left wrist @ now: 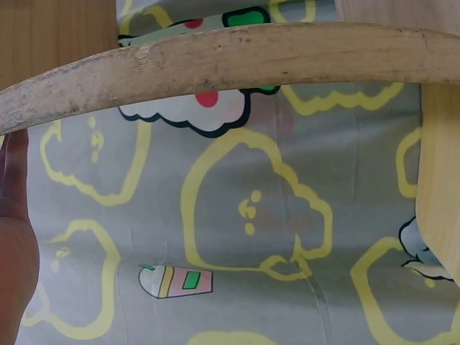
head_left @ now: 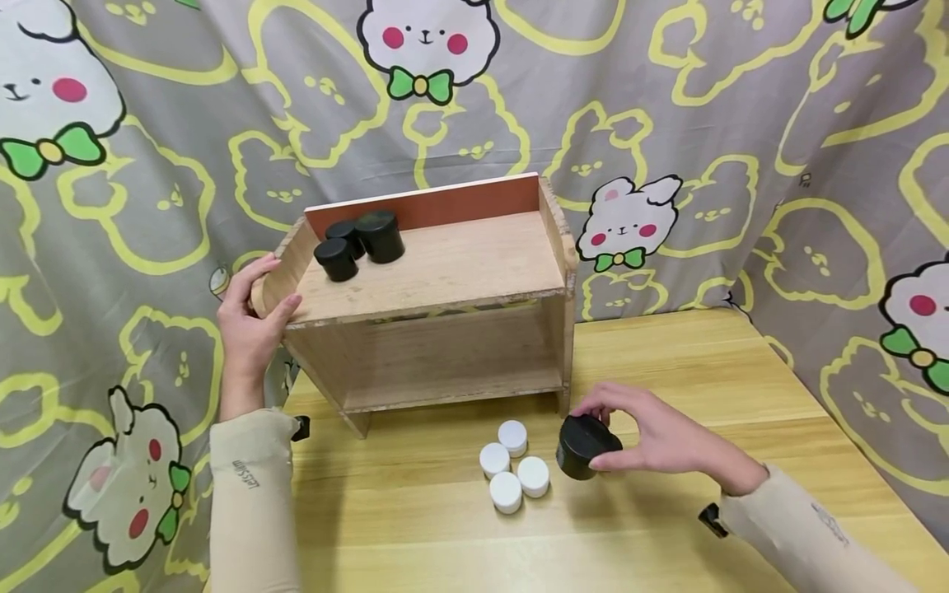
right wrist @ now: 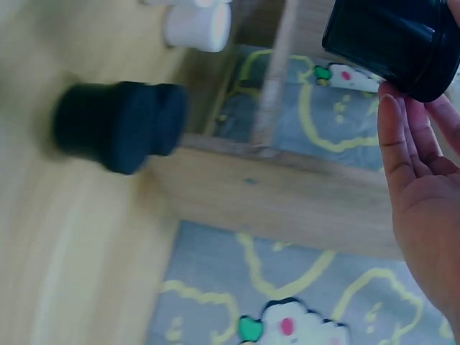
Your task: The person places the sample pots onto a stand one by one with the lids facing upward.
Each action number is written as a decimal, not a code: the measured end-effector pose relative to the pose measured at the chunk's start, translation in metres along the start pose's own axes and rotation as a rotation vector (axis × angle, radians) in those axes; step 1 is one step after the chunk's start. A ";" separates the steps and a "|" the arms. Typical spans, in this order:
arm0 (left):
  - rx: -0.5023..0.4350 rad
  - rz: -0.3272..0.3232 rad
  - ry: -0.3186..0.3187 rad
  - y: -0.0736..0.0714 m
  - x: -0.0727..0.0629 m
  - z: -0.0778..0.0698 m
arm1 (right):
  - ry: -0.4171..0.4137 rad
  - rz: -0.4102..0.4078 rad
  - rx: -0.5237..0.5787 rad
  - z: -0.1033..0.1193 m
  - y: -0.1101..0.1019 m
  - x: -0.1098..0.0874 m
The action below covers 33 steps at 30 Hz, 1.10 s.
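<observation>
My left hand [head_left: 254, 317] grips the curved top of the left side panel of a small wooden shelf [head_left: 445, 263], fingers outside and thumb toward the inside. In the left wrist view only part of that hand [left wrist: 14, 244] shows beside the panel's edge. My right hand [head_left: 645, 432] holds a black lidded jar [head_left: 586, 449] between thumb and fingers, over the table right of the shelf. In the right wrist view, fingertips touch the rim of that jar [right wrist: 392, 43]. Further black jars [right wrist: 118, 122] stand on the table there.
Three black jars [head_left: 338, 259] stand at the left of the shelf's upper board. Several white round jars [head_left: 506, 492] are grouped on the wooden table [head_left: 415, 535] before the shelf. A patterned grey curtain [head_left: 474, 140] hangs behind and at both sides.
</observation>
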<state>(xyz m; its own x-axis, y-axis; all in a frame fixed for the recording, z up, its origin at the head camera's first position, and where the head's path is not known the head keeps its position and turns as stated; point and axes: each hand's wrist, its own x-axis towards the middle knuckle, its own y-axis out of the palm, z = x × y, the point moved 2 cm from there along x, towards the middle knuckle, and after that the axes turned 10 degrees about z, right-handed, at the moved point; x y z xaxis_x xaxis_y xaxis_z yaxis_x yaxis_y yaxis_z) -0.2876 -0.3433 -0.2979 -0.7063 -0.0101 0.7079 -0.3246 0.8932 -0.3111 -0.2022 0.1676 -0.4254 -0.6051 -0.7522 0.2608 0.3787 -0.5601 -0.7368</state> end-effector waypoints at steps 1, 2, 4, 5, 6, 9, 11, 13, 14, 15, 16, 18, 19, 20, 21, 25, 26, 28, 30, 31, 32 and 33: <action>-0.006 -0.001 0.000 0.000 0.000 0.000 | 0.001 0.001 0.002 0.004 -0.003 0.004; -0.011 -0.003 -0.002 -0.001 0.000 0.000 | -0.002 0.000 0.000 0.007 -0.005 0.008; -0.010 -0.003 -0.006 -0.002 0.000 -0.001 | 0.000 -0.002 0.005 0.015 -0.011 0.017; -0.012 -0.003 -0.005 -0.002 -0.001 -0.001 | 0.000 -0.004 0.007 0.018 -0.014 0.021; -0.012 0.000 0.004 -0.002 -0.001 -0.001 | -0.004 -0.007 0.008 0.021 -0.016 0.025; -0.010 0.000 0.012 -0.002 -0.001 -0.002 | -0.026 -0.020 0.014 0.029 -0.023 0.037; -0.011 -0.001 0.023 -0.001 -0.001 -0.002 | -0.040 -0.030 0.014 0.033 -0.026 0.044; -0.011 -0.004 0.029 0.000 -0.001 -0.002 | -0.052 -0.038 0.019 0.036 -0.029 0.051; -0.014 -0.007 0.033 0.001 -0.001 -0.002 | -0.052 -0.039 0.021 0.038 -0.031 0.054; -0.015 -0.008 0.036 0.001 -0.001 -0.002 | -0.055 -0.041 0.019 0.040 -0.032 0.058; -0.015 -0.009 0.043 0.001 -0.001 -0.001 | -0.061 -0.044 0.019 0.041 -0.034 0.061; -0.016 -0.010 0.048 0.001 -0.001 -0.001 | -0.069 -0.049 0.020 0.045 -0.038 0.069; -0.015 -0.009 0.053 0.000 0.000 -0.001 | -0.073 -0.053 0.020 0.047 -0.040 0.073; -0.015 -0.009 0.053 0.000 0.000 -0.001 | -0.077 -0.056 0.019 0.049 -0.042 0.078; -0.013 -0.007 0.053 0.000 0.000 -0.001 | -0.081 -0.060 0.022 0.052 -0.044 0.082; -0.014 -0.010 0.037 0.000 0.000 -0.001 | -0.093 -0.077 0.018 0.063 -0.052 0.098; -0.016 -0.014 0.033 0.001 0.001 -0.001 | -0.095 -0.083 0.013 0.066 -0.054 0.103; -0.011 -0.014 0.035 0.001 0.001 -0.001 | -0.104 -0.097 -0.001 0.072 -0.057 0.112; -0.006 -0.011 0.046 0.000 0.000 0.000 | -0.116 -0.108 -0.008 0.077 -0.060 0.121; -0.003 -0.009 0.052 0.000 0.000 0.000 | -0.122 -0.111 -0.009 0.079 -0.062 0.125; 0.001 -0.006 0.057 0.000 0.000 0.000 | -0.131 -0.114 -0.008 0.082 -0.064 0.130; 0.002 -0.004 0.062 0.000 -0.001 0.000 | -0.140 -0.118 -0.007 0.084 -0.065 0.134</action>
<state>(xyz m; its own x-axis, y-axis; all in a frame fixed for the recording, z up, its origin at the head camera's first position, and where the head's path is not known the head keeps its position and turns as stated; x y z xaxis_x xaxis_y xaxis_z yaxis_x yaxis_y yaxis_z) -0.2870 -0.3438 -0.2984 -0.6646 0.0147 0.7470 -0.3287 0.8921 -0.3099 -0.2495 0.0744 -0.2900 -0.5416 -0.7228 0.4293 0.3055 -0.6450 -0.7005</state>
